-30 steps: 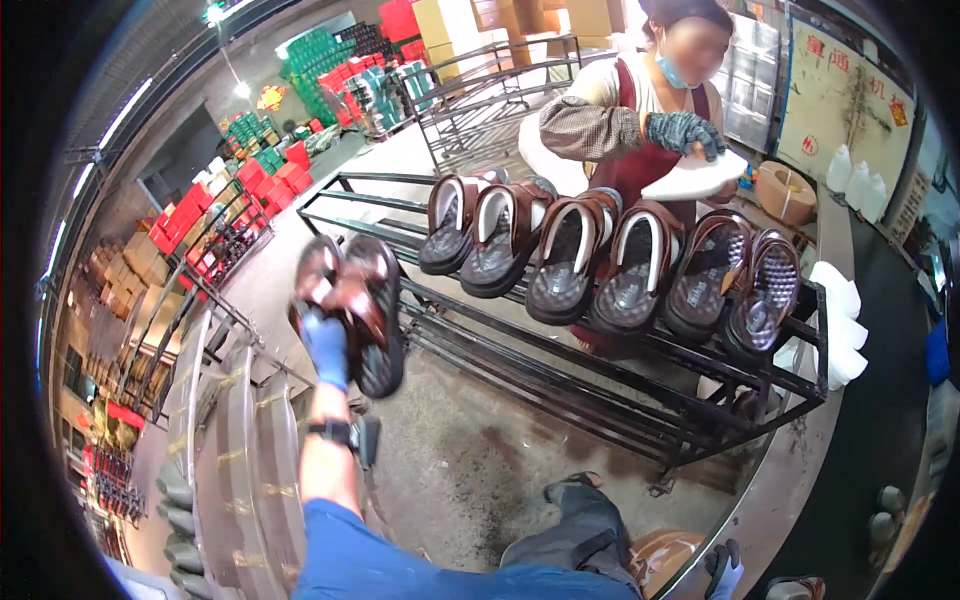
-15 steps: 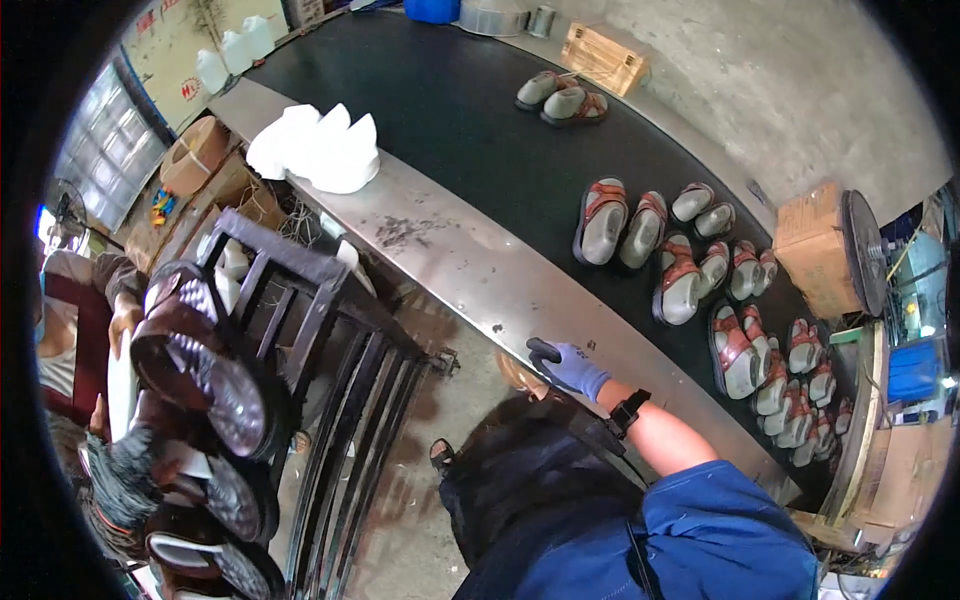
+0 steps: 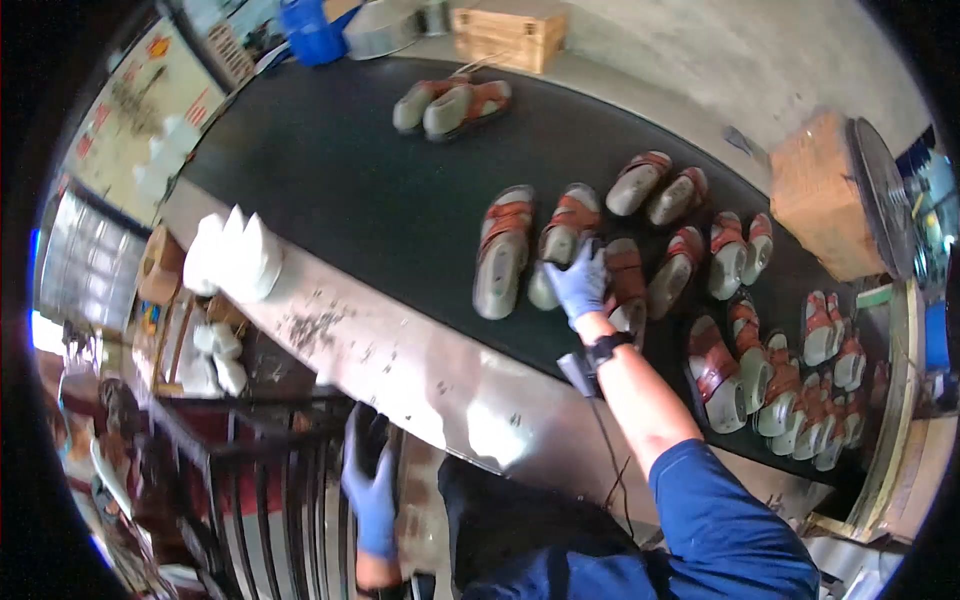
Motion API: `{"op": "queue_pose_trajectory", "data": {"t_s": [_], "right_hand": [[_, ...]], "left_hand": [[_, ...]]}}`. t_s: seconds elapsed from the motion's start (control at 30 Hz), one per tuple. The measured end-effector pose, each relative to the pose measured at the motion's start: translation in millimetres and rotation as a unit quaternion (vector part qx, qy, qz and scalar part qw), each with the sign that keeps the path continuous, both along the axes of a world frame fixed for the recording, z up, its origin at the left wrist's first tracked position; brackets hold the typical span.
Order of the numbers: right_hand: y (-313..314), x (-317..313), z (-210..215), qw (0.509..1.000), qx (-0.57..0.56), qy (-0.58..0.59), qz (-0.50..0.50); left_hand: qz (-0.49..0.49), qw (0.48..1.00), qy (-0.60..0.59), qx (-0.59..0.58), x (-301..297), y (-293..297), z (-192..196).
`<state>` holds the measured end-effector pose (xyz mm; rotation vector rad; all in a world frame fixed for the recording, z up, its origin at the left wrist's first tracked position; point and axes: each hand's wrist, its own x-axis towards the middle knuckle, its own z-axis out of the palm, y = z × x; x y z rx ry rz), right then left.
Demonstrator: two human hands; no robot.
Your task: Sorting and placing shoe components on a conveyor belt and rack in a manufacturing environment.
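Note:
My right hand [image 3: 580, 282], in a blue glove with a black watch on the wrist, reaches over the steel edge onto the black conveyor belt [image 3: 350, 170]. Its fingers lie over a brown-strapped sandal on a grey last [image 3: 628, 290], close beside another such sandal [image 3: 556, 248]. More sandals [image 3: 505, 250] stand in pairs around it. My left hand [image 3: 370, 490], also blue-gloved, is low at the black metal rack [image 3: 270, 480], fingers stretched along a bar and holding nothing that I can see.
Several more sandals on lasts crowd the belt's right end [image 3: 800, 380]. A white stack of parts [image 3: 235, 255] sits on the steel ledge [image 3: 420, 370]. A wooden box [image 3: 505, 35] and a cardboard box [image 3: 820, 195] stand beyond the belt. A person is partly visible at far left.
The view swung from the shoe rack to the belt. My right hand moved from the steel ledge up onto the belt among the sandals. My left hand now shows at the rack.

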<state>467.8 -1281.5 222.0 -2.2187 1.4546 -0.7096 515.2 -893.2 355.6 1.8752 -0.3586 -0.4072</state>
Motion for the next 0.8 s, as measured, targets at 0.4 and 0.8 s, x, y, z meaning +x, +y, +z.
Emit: {"op": "queue_pose_trajectory", "data": {"t_s": [0.4,0.8], "right_hand": [[-32.5,-13.8,-8.4,0.990,0.121,-0.066,0.023],[-24.6,-87.7,-39.3,0.990,0.106,0.000,-0.095]], "left_hand": [[-0.294,0.927,-0.124,0.194,74.2,-342.5,-163.2],[-0.416,0.893,0.029,0.171,51.7,-346.4,-128.4]]}}
